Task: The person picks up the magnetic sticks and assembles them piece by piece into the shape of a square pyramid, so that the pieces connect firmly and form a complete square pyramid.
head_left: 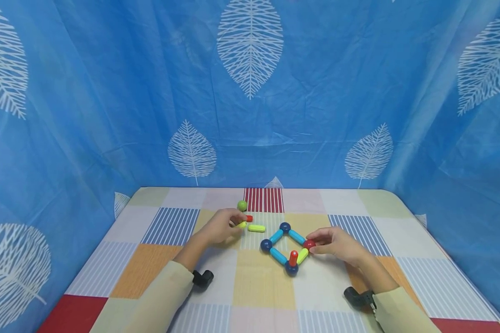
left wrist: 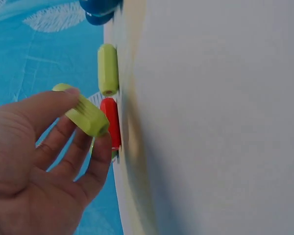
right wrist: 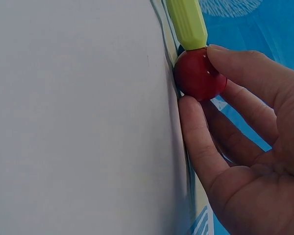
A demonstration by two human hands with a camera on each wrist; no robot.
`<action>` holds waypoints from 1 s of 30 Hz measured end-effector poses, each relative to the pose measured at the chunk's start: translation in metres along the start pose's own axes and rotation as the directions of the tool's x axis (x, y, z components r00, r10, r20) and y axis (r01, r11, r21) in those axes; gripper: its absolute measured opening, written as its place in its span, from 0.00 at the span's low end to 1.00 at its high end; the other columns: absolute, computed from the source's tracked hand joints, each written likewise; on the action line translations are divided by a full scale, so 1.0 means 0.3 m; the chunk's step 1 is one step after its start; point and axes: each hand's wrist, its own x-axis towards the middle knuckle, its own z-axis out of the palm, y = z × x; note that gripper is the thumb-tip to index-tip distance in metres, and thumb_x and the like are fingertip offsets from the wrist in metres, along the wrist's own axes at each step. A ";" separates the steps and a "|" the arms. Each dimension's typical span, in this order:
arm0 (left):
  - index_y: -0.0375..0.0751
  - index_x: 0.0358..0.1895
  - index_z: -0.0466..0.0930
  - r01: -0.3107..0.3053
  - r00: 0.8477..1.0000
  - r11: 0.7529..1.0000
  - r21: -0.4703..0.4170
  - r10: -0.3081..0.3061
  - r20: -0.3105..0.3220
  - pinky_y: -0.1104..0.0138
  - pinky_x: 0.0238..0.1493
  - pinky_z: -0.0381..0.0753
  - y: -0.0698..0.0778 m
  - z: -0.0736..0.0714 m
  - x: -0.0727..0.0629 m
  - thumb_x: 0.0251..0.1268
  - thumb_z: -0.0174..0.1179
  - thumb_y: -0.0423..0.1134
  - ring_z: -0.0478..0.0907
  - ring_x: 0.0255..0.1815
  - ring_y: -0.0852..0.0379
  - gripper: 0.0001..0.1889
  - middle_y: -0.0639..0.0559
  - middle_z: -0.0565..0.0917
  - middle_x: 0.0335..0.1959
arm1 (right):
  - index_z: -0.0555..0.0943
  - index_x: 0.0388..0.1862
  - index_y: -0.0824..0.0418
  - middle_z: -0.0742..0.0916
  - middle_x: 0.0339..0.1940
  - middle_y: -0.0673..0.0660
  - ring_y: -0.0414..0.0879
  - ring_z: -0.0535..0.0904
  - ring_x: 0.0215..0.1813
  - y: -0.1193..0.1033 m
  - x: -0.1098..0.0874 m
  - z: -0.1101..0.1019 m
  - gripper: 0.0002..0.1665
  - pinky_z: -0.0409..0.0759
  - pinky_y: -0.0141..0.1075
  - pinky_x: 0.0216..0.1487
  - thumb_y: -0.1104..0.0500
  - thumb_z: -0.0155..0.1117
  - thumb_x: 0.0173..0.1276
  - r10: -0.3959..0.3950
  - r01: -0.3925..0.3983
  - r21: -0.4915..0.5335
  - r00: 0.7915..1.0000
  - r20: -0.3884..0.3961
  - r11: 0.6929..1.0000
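My left hand (head_left: 225,225) pinches a yellow-green rod (left wrist: 88,115) between thumb and fingers, a little above the table. Just beyond it lie a red rod (head_left: 249,218) and a second yellow-green rod (head_left: 256,228). With thumb and fingertips, my right hand (head_left: 335,243) holds a red ball (right wrist: 200,74) at the right corner of a four-sided frame. Three dark blue balls, one the near ball (head_left: 291,269), form its other corners. Light blue rods (head_left: 278,256) make three sides, and a yellow-green rod (head_left: 302,255) the fourth. From the near ball a red rod (head_left: 293,257) stands upright.
A green ball (head_left: 242,205) sits beyond my left hand. The table (head_left: 266,291) wears a patchwork cloth, and a blue curtain (head_left: 300,138) with white leaf prints hangs along its far edge and at both sides.
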 end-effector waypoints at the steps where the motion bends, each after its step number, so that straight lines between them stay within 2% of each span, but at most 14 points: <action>1: 0.46 0.51 0.85 -0.011 1.000 1.000 -0.020 0.010 -0.005 0.59 0.54 0.84 0.003 0.000 -0.003 0.66 0.68 0.33 0.81 0.48 0.56 0.12 0.54 0.86 0.45 | 0.85 0.57 0.62 0.89 0.52 0.60 0.50 0.83 0.52 -0.001 0.000 0.000 0.23 0.84 0.30 0.50 0.58 0.76 0.63 -0.004 0.004 0.000 1.000 0.002 1.000; 8: 0.44 0.46 0.86 -0.037 0.999 0.985 -0.171 0.034 -0.019 0.64 0.49 0.85 0.033 0.008 -0.017 0.62 0.71 0.32 0.83 0.46 0.57 0.10 0.53 0.87 0.44 | 0.85 0.57 0.63 0.88 0.53 0.60 0.51 0.83 0.53 -0.006 -0.006 -0.001 0.23 0.83 0.30 0.49 0.59 0.76 0.64 -0.010 0.009 0.016 1.000 0.006 1.000; 13: 0.39 0.49 0.85 -0.078 0.997 0.966 -0.247 0.076 -0.016 0.67 0.46 0.85 0.050 0.016 -0.026 0.63 0.71 0.32 0.83 0.45 0.57 0.13 0.49 0.86 0.43 | 0.85 0.57 0.63 0.89 0.53 0.60 0.51 0.83 0.53 -0.005 -0.005 0.000 0.23 0.83 0.29 0.50 0.59 0.76 0.64 -0.014 0.014 0.011 1.000 0.008 1.000; 18: 0.34 0.52 0.85 -0.125 0.992 0.949 -0.289 0.125 -0.019 0.66 0.49 0.86 0.070 0.028 -0.034 0.63 0.69 0.30 0.83 0.46 0.55 0.14 0.45 0.87 0.46 | 0.85 0.57 0.63 0.89 0.52 0.60 0.51 0.83 0.53 -0.006 -0.004 -0.001 0.23 0.83 0.28 0.49 0.59 0.76 0.64 -0.021 0.021 0.013 1.000 0.010 1.000; 23: 0.36 0.50 0.86 -0.109 0.994 0.930 -0.352 0.110 -0.018 0.67 0.48 0.86 0.085 0.043 -0.036 0.62 0.70 0.31 0.84 0.47 0.55 0.13 0.44 0.87 0.46 | 0.85 0.57 0.63 0.89 0.52 0.61 0.51 0.83 0.52 -0.003 -0.002 -0.001 0.23 0.83 0.28 0.49 0.59 0.76 0.64 -0.024 0.024 0.020 1.000 0.012 1.000; 30: 0.38 0.50 0.86 -0.128 0.991 0.894 -0.430 0.133 -0.018 0.67 0.49 0.87 0.114 0.070 -0.032 0.62 0.71 0.31 0.85 0.48 0.56 0.13 0.43 0.87 0.46 | 0.85 0.57 0.64 0.89 0.51 0.60 0.50 0.83 0.51 -0.003 -0.004 -0.001 0.23 0.84 0.29 0.48 0.59 0.76 0.64 -0.023 0.023 0.020 1.000 0.012 1.000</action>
